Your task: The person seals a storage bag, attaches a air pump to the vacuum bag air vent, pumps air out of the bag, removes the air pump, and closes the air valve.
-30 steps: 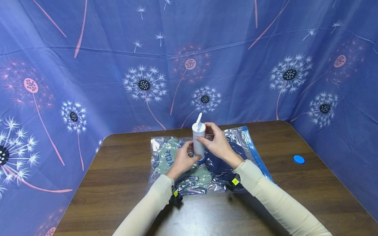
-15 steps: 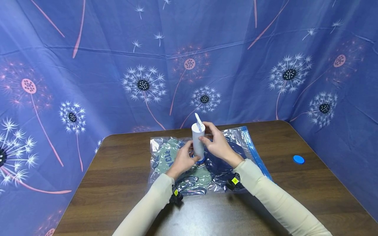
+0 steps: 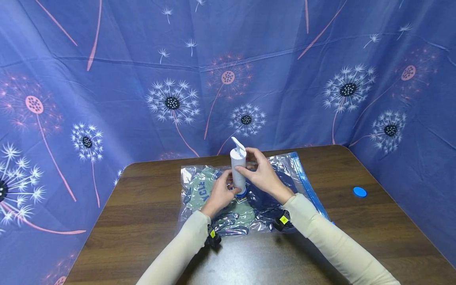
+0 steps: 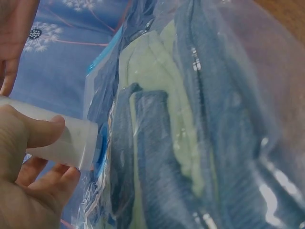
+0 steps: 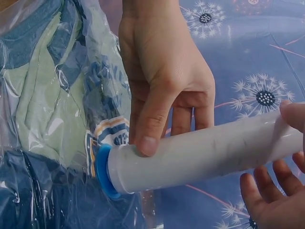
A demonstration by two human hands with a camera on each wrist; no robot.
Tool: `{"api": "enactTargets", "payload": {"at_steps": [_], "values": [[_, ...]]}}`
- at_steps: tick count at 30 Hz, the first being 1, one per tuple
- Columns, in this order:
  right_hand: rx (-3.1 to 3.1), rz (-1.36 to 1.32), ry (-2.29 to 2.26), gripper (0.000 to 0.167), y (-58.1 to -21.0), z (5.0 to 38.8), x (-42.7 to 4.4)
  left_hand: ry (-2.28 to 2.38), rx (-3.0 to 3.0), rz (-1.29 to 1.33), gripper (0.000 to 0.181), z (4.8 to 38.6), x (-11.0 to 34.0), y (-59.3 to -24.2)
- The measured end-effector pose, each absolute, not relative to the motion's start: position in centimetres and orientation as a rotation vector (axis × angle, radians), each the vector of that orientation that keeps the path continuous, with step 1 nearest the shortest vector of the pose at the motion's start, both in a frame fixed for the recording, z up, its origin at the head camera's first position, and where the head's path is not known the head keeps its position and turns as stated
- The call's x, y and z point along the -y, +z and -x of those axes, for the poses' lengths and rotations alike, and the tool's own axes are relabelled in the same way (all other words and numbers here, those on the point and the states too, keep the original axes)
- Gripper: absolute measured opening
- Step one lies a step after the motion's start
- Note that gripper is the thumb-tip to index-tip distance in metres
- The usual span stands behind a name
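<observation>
A white cylindrical hand pump (image 3: 238, 172) stands upright on the blue valve (image 5: 106, 171) of a clear vacuum storage bag (image 3: 189, 215). The pump's white handle (image 3: 239, 145) sticks up at the top, leaning left. Low on the barrel, my left hand (image 3: 221, 194) grips it; the left wrist view shows the thumb lying along the pump just above the valve. My right hand (image 3: 263, 172) holds the upper barrel between thumb and fingers. Inside the bag lie a green garment (image 3: 199, 190) with blue lettering and dark blue clothing (image 3: 265, 198).
A blue round cap (image 3: 360, 192) lies on the brown wooden table (image 3: 356, 229) to the right of the bag. The bag's blue zip edge (image 3: 310, 186) runs along its right side. Behind the table hangs a blue dandelion-print cloth (image 3: 285, 79).
The pump has turned in my hands, its handle swinging from nearly upright to leaning left. My right thumb has shifted slightly on the barrel, while my left hand stays low and the bag lies still.
</observation>
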State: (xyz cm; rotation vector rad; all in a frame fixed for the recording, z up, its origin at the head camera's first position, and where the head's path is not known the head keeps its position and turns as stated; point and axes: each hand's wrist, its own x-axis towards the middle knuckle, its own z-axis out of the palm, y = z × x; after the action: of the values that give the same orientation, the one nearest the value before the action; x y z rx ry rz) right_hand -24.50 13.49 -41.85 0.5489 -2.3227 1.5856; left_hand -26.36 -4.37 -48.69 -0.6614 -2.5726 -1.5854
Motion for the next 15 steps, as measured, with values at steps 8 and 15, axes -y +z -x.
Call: {"api": "enactTargets", "payload": {"at_steps": [8, 15], "values": [[2.298, -0.481, 1.605, 0.062, -41.90, 24.69, -12.90, -1.493, 2.536, 0.601, 0.066, 26.21, 4.00, -48.80], [2.307, -0.481, 1.553, 0.058, -42.00, 24.73, -12.70, -1.433, 2.548, 0.609, 0.065, 26.12, 4.05, -48.81]]}}
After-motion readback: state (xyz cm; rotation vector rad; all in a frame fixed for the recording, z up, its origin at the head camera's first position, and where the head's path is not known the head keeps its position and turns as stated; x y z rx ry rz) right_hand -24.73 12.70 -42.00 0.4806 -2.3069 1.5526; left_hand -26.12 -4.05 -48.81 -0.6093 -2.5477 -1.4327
